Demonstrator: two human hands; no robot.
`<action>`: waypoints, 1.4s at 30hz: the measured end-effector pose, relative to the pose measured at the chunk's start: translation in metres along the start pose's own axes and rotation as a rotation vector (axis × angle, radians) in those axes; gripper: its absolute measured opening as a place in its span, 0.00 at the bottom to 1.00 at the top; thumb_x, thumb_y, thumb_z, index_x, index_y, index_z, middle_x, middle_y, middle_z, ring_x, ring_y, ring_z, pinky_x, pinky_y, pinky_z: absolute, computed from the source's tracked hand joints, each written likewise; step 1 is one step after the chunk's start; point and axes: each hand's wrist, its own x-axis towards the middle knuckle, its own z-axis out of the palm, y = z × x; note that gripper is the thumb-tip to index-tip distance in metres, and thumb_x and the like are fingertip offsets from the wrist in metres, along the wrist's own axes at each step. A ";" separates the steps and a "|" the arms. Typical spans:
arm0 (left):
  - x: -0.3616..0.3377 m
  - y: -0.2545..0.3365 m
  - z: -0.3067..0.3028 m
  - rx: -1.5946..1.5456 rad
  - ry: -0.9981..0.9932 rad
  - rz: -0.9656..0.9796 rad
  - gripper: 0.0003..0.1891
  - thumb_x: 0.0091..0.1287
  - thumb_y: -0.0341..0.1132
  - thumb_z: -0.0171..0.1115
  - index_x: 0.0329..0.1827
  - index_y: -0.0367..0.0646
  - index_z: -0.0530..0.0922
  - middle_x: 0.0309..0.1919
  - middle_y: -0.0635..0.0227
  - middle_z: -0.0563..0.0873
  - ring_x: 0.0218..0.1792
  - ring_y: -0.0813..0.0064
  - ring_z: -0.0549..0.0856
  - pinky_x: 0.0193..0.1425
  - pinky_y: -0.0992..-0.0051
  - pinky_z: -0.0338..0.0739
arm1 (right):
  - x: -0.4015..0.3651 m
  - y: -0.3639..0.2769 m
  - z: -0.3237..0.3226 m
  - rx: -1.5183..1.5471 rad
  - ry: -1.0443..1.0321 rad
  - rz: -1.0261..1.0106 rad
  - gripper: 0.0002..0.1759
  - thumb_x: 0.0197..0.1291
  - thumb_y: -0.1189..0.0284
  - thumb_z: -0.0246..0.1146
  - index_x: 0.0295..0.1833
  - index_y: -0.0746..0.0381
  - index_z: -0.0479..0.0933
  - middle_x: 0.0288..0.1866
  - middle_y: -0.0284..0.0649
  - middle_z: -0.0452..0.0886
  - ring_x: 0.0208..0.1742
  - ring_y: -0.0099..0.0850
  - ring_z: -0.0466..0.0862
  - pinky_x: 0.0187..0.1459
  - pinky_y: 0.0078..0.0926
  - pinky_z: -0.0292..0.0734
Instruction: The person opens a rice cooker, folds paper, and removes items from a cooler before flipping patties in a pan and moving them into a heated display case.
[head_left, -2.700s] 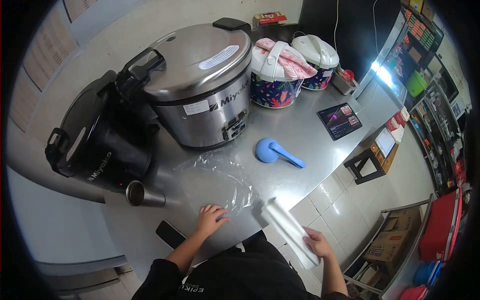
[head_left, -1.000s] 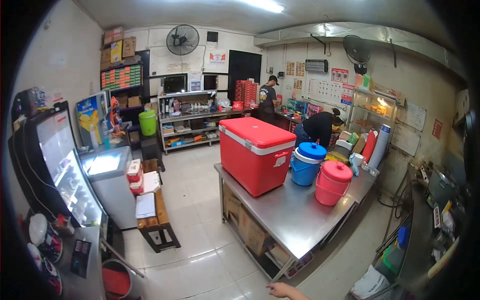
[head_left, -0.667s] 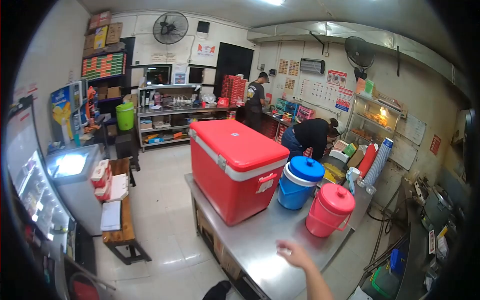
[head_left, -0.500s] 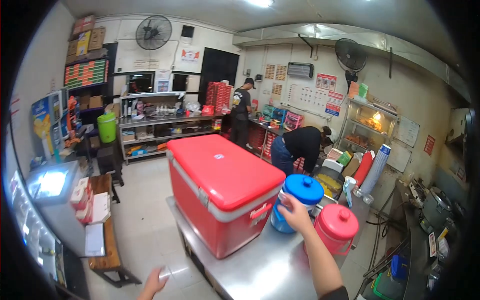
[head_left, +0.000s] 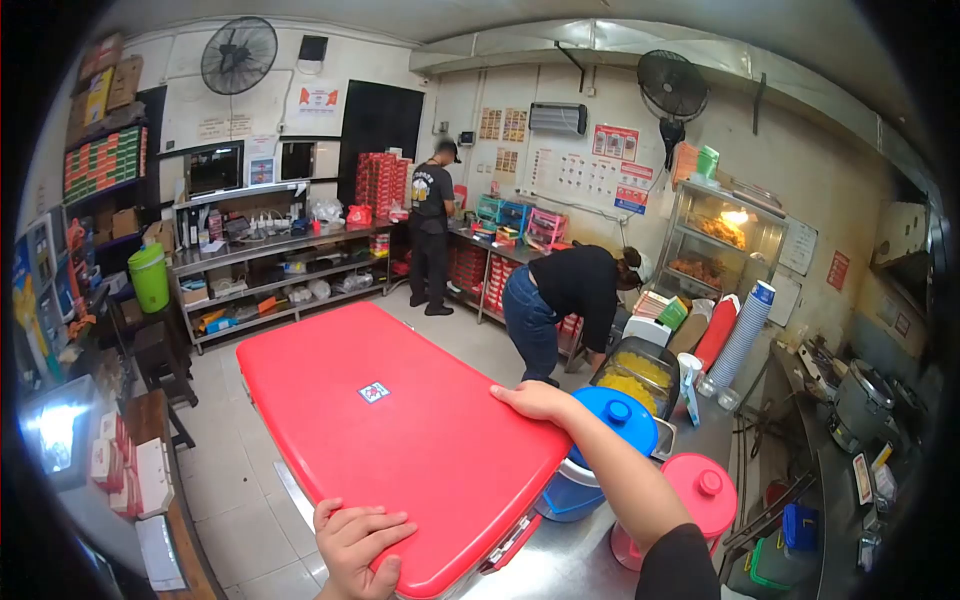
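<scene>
The cooler lid (head_left: pixel 410 440) is coloured plain red, marked by a small blue-and-white sticker (head_left: pixel 373 392). One jug (head_left: pixel 602 445) is topped in bright blue, another jug (head_left: pixel 697 497) is coloured pink, the bin (head_left: pixel 149 279) lime green.

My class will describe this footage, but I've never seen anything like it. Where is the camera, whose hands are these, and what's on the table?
There is no machine here. One camera, worn on a person's head, looks forward and down, so the two nearest hands are the wearer's own. The left hand lies on the near end of a red cooler box; the right hand touches its right edge, fingers partly hidden. On the steel table, beside the cooler, stand a blue lidded bucket and a pink lidded bucket. Farther back, one person stands and another bends over.
</scene>
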 end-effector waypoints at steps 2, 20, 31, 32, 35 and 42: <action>0.002 0.001 -0.004 -0.024 -0.080 0.015 0.21 0.62 0.46 0.47 0.47 0.40 0.78 0.45 0.60 0.81 0.50 0.58 0.75 0.66 0.54 0.49 | 0.001 -0.011 -0.007 0.132 -0.066 0.128 0.37 0.57 0.43 0.52 0.45 0.72 0.77 0.43 0.50 0.80 0.41 0.37 0.82 0.41 0.32 0.77; -0.040 0.041 -0.055 -0.683 0.009 0.059 0.56 0.37 0.65 0.68 0.66 0.41 0.56 0.64 0.44 0.55 0.65 0.50 0.58 0.65 0.53 0.54 | -0.193 -0.276 -0.055 0.248 0.033 -1.311 0.27 0.54 0.60 0.58 0.53 0.70 0.72 0.47 0.51 0.77 0.49 0.35 0.79 0.52 0.25 0.71; -0.037 0.024 -0.061 -0.740 -0.018 -0.038 0.56 0.37 0.61 0.69 0.67 0.40 0.53 0.64 0.46 0.56 0.66 0.52 0.58 0.65 0.55 0.54 | 0.001 -0.048 0.106 -0.644 -0.295 -0.083 0.44 0.47 0.40 0.58 0.55 0.69 0.71 0.58 0.54 0.70 0.58 0.43 0.73 0.58 0.35 0.67; -0.035 0.023 -0.061 -0.737 -0.018 -0.040 0.56 0.37 0.61 0.69 0.67 0.40 0.53 0.64 0.46 0.56 0.66 0.52 0.58 0.65 0.55 0.55 | 0.001 -0.050 0.110 -0.645 -0.337 -0.054 0.43 0.44 0.38 0.59 0.52 0.66 0.74 0.57 0.50 0.72 0.58 0.42 0.73 0.58 0.35 0.67; -0.031 0.021 -0.061 -0.733 -0.022 -0.043 0.57 0.37 0.60 0.69 0.67 0.40 0.52 0.64 0.47 0.56 0.66 0.53 0.58 0.65 0.56 0.55 | 0.003 -0.048 0.112 -0.596 -0.426 -0.017 0.44 0.38 0.35 0.62 0.50 0.63 0.77 0.56 0.48 0.74 0.58 0.42 0.73 0.57 0.34 0.67; -0.027 0.021 -0.057 -0.742 -0.037 -0.062 0.58 0.36 0.58 0.70 0.68 0.40 0.50 0.65 0.48 0.56 0.66 0.55 0.58 0.65 0.57 0.55 | -0.007 -0.053 0.062 -0.257 -0.385 -0.013 0.44 0.29 0.44 0.72 0.49 0.65 0.77 0.52 0.48 0.77 0.52 0.41 0.77 0.53 0.32 0.70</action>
